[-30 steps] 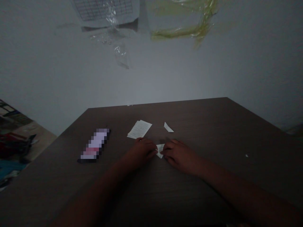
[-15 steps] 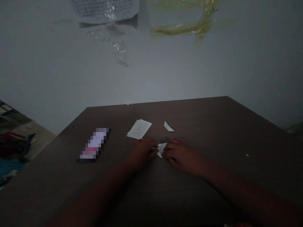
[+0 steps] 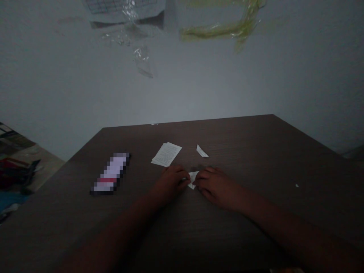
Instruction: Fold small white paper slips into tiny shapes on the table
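A small folded piece of paper [image 3: 193, 176] lies on the dark wooden table [image 3: 182, 235], its lower end coming to a point. My left hand [image 3: 172, 182] grips its left side with bent fingers. On the opposite side my right hand [image 3: 212, 185] has its fingers closed on the right edge. Both hands rest on the tabletop, close together, and their fingers cover much of the paper. Beyond my left hand is a short stack of printed paper sheets [image 3: 166, 154]. A narrow folded paper strip [image 3: 202, 151] sits past my right hand.
A phone [image 3: 112, 172] with a blurred lit screen lies to the left. One tiny white scrap [image 3: 297, 185] is on the right of the table. Behind the table rises a pale wall [image 3: 182, 83] with yellowish tape [image 3: 216, 33] on it.
The hands stay at the paper and have drawn slightly closer together, so a little less of it shows between them. The view has shifted very slightly.
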Tool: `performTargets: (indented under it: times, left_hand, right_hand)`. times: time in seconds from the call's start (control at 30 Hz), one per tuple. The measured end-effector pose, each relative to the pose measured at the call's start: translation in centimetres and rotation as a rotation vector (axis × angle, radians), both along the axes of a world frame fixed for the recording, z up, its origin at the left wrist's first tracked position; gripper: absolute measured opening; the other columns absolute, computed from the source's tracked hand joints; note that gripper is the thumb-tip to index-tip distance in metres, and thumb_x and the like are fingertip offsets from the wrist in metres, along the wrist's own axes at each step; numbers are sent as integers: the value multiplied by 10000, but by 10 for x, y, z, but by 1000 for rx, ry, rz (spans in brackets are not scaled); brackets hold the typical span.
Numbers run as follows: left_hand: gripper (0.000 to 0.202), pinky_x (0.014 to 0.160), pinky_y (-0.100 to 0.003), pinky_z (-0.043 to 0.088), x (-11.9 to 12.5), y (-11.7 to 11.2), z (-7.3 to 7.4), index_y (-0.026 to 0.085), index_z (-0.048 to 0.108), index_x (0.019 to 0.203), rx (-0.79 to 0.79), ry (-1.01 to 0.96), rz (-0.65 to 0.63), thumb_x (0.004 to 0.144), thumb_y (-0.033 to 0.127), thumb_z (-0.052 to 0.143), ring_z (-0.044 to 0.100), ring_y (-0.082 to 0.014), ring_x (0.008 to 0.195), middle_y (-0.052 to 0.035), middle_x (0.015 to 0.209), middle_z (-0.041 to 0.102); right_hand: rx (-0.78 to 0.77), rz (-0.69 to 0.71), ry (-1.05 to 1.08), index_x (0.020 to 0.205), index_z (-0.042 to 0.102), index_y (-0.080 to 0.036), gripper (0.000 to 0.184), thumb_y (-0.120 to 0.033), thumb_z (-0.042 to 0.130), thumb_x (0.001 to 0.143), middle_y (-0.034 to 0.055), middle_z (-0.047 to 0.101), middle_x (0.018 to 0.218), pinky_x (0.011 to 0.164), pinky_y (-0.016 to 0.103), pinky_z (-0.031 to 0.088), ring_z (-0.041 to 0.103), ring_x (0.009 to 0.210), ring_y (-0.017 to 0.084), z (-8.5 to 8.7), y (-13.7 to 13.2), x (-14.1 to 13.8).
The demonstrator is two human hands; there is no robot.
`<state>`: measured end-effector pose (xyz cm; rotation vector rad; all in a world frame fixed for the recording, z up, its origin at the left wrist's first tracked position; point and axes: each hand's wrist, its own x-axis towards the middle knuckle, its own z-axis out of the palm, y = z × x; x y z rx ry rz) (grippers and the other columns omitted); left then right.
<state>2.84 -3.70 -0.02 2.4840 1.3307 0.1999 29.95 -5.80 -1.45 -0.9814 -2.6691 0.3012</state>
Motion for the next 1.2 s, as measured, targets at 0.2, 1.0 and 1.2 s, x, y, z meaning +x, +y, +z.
performTargets:
  times: [0.2,1.0,1.2]
  left_hand:
    - [228,1341,-510,576,-7,1,-6,278,893,1331,-24,-69,-10,1104,303,905,790,-326,1399,-87,1440,849]
    - [277,1301,-536,641,1,-4,3,239,939,1334,-13,-103,46,1062,185,935,849,-341,1346,-106,1381,890]
    - [263,1297,-514,655,1,-6,-3,236,948,1312,41,-139,44,1063,166,904,856,-337,1364,-109,1395,894]
  right_hand:
    - [19,-83,-19,1490,886,-223,370,-165,745,1154,163,850,1382,1158,570,651,779,1305,367,-4,-3,-9]
    - [-53,-243,-243,1547,828,-132,413,-251,730,1163,224,827,1444,1135,628,627,737,1360,436,25,-33,-36]
    - [-61,-235,-219,1538,835,-145,402,-252,762,1157,217,827,1438,1153,608,638,752,1377,424,21,-31,-34]
